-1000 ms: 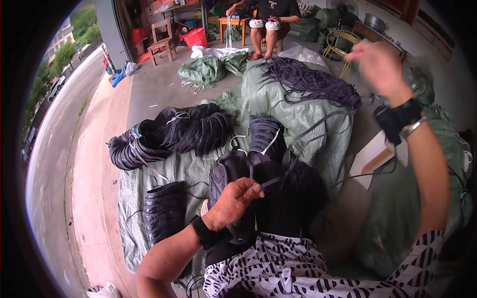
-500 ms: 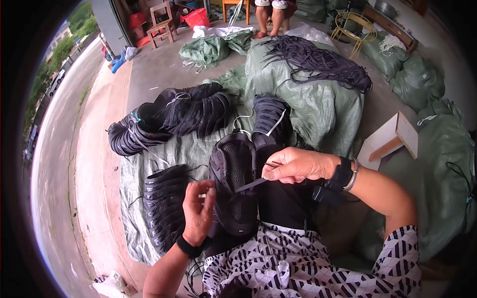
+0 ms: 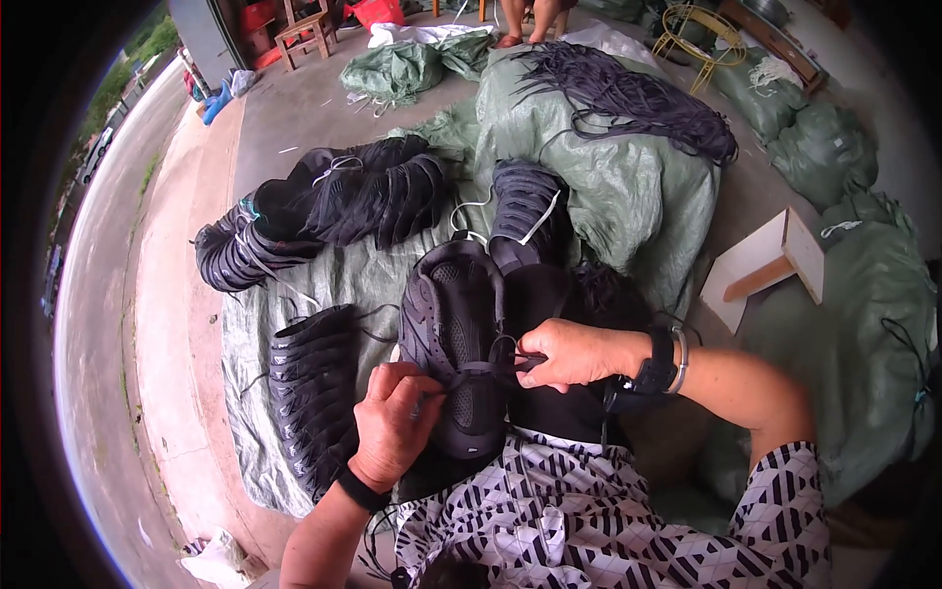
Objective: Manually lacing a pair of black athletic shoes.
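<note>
A black shoe upper (image 3: 461,294) with mesh panels lies across my lap, its toe end toward me. A dark flat shoelace (image 3: 479,367) crosses it from side to side. At its right edge, my right hand (image 3: 581,355) is closed on the shoelace, with a bit of lace showing by the fingers. My left hand (image 3: 395,417) is closed at the left edge, thumb and finger pinched where the lace comes across. What lies inside that pinch is mostly hidden, but the lace runs into it.
Stacked black uppers lie left (image 3: 314,402), far left (image 3: 334,206) and ahead (image 3: 527,206). Dark laces (image 3: 628,103) are heaped on a green sack (image 3: 628,216). A white board stool (image 3: 770,265) stands right, beside green sacks (image 3: 854,334). A person's legs (image 3: 530,20) show at the back.
My left hand has come in to the upper's left edge and closed. My right hand has lowered slightly with the lace, which now spans the upper. The view has shifted a little.
</note>
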{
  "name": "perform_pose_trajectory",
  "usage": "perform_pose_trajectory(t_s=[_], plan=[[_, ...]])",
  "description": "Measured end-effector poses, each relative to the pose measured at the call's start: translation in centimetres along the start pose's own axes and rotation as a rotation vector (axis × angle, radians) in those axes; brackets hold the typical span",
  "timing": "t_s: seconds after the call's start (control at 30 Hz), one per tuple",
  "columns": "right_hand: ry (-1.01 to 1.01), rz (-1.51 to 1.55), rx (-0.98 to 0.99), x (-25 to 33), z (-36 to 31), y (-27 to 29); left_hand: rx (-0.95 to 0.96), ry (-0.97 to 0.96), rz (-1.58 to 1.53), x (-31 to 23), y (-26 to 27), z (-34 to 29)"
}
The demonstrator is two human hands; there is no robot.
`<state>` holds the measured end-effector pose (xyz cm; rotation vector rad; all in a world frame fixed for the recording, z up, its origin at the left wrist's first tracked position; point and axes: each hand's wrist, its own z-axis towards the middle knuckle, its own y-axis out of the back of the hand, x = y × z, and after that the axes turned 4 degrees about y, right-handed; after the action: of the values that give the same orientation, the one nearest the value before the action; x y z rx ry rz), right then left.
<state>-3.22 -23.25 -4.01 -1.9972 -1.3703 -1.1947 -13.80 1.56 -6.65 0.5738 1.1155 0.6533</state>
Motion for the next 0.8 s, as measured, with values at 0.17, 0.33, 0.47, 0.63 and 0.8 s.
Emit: perform_pose_trajectory(t_s=[0.17, 0.33, 0.47, 0.63, 0.8], plan=[[0.136, -0.033, -0.149, -0.2, -0.9, -0.3, -0.074, 0.017, -0.061, -0.2, 0.5, 0.8], [0.461, -0.069, -0.247, -0.1, -1.7, -0.3, 0.018, 0.033, -0.161, -1.4, 0.7, 1.2], [0.457, -0.228, -0.375, 0.5, -1.9, -1.1, 0.025, 0.126, -0.115, -2.3, 0.1, 1.7], [0.586, -0.394, -0.572, 0.0, -1.2, -2.6, 0.017, 0.204, -0.077, -2.9, -0.9, 2.3], [0.526, -0.733, -0.730, -1.2, -0.6, -2.9, 0.062, 0.122, 0.074, -3.3, -0.7, 2.0]])
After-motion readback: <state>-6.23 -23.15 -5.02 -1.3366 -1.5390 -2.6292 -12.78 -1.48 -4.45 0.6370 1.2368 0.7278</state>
